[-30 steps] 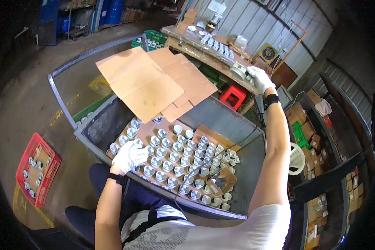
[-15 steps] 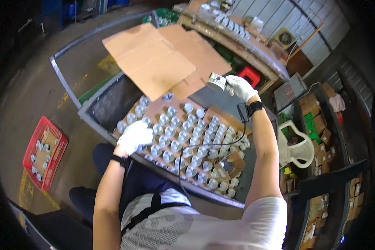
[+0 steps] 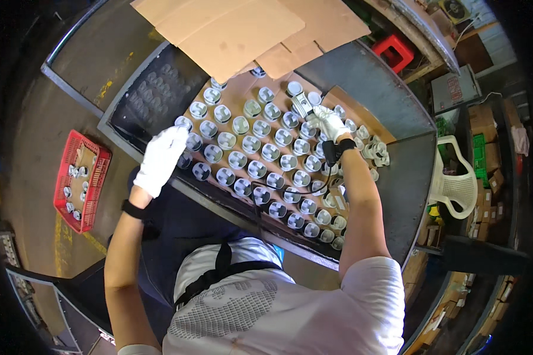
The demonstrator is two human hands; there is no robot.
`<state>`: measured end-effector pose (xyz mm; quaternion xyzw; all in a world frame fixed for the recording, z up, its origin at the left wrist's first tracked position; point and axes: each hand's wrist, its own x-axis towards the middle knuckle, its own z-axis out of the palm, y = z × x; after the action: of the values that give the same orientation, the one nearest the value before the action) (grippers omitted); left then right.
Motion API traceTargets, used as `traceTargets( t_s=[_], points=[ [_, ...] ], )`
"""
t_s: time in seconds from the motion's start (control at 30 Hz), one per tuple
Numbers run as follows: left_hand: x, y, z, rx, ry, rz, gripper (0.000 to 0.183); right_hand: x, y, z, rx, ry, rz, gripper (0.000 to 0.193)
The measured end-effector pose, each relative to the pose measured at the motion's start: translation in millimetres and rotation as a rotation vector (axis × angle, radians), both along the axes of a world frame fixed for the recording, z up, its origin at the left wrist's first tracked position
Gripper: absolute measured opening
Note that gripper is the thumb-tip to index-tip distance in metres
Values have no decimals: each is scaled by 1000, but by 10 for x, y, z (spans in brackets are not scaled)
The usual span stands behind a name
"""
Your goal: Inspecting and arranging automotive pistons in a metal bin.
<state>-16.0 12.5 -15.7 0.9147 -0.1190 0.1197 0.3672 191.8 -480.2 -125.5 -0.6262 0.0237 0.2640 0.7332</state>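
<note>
A large dark metal surface [image 3: 391,177] with a raised rim is seen from above, and most of it is covered by a brown cardboard liner [image 3: 349,100] on which rows of round silver metal parts [image 3: 260,160] are stood close together, apparently so that they stay ordered and off the bare metal. Loose cardboard sheets [image 3: 231,29] are laid across the far end, overlapping the rows. A white plastic chair [image 3: 459,177] is noted at the right and a red crate [image 3: 80,177] holding a few similar parts on the floor at the left. The gloved left hand [image 3: 160,160] is rested flat at the near edge beside the outer row, its grip wide and empty, seemingly as a brace. The gloved right hand [image 3: 328,122] is closed round one metal part [image 3: 302,105], held over the far rows.
</note>
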Motion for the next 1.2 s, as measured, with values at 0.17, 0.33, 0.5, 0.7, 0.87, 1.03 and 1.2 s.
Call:
traceTargets(
  t_s=[0.17,0.33,0.5,0.7,0.87,1.03,1.2],
  points=[
    [-18,71,-59,395,-93,99,18,3,137,-523,130,91,-116,27],
    [-27,-129,33,414,31,238,14,167,172,-954,215,196,-219,24],
    [9,-199,67,397,57,281,13,446,116,-1217,220,271,-264,18],
    [30,-213,69,414,91,293,13,908,185,-1175,-102,118,-264,12],
    [67,-224,71,385,75,311,15,1549,239,-1559,-645,-108,-344,13],
    [132,-261,143,318,137,312,19,1862,140,-2153,-1103,-566,-530,23],
    [160,-273,143,357,167,307,21,1759,423,-2135,-1256,-438,-610,23]
  ],
)
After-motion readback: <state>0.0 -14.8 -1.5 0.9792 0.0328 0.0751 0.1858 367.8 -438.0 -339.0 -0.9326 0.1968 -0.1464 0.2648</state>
